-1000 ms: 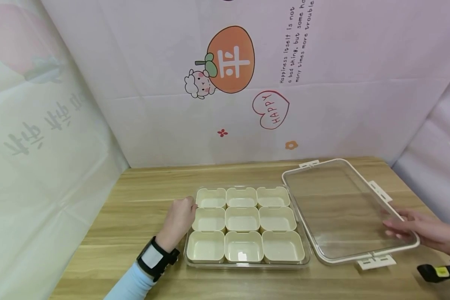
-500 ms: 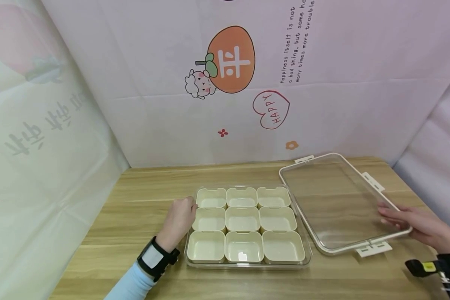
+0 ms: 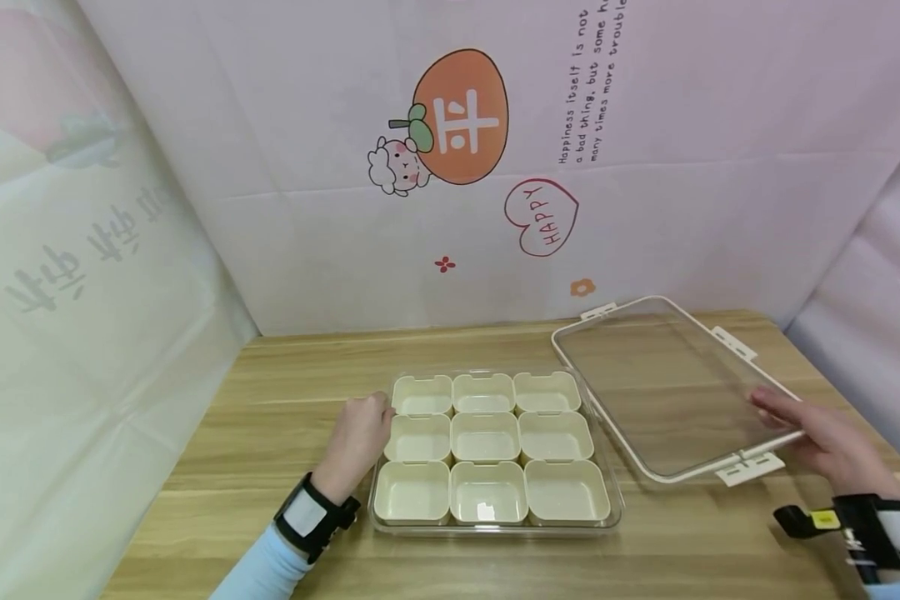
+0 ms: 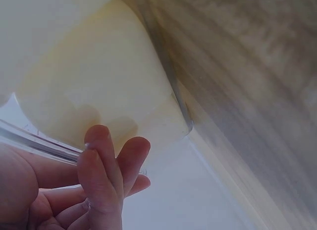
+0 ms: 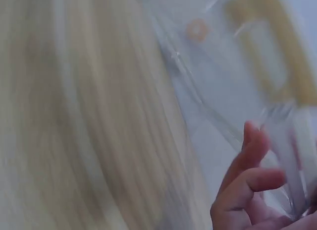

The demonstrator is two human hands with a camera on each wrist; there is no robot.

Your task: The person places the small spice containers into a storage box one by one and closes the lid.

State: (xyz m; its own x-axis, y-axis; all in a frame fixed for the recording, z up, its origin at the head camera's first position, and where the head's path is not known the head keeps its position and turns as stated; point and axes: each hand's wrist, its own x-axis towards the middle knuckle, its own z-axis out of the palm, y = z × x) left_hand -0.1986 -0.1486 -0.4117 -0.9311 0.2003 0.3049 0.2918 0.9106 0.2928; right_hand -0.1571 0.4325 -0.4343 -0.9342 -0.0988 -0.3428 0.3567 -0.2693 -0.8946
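Note:
A clear rectangular storage box (image 3: 495, 530) lies on the wooden table, holding several cream-coloured cups (image 3: 484, 437) in rows. At the box's left side my left hand (image 3: 354, 442) pinches the rim; the left wrist view shows its fingers (image 4: 101, 155) against the clear wall beside a cream cup (image 4: 99, 71). My right hand (image 3: 832, 442) grips the right edge of a see-through lid (image 3: 675, 392) with a white frame and white clips. The lid is tilted, right of the box. In the right wrist view the right hand (image 5: 247, 195) curls at the blurred lid edge.
Behind the table (image 3: 292, 375) hangs a pale printed cloth (image 3: 330, 258), with more cloth at the left (image 3: 97, 375) and right sides. Bare wood shows to the left of the box and in front of it. A strap (image 3: 307, 517) sits on the left wrist.
My right hand has moved left, and the lid has shifted left and up towards the back, its near edge rising from the table. The left hand and the box have stayed in place.

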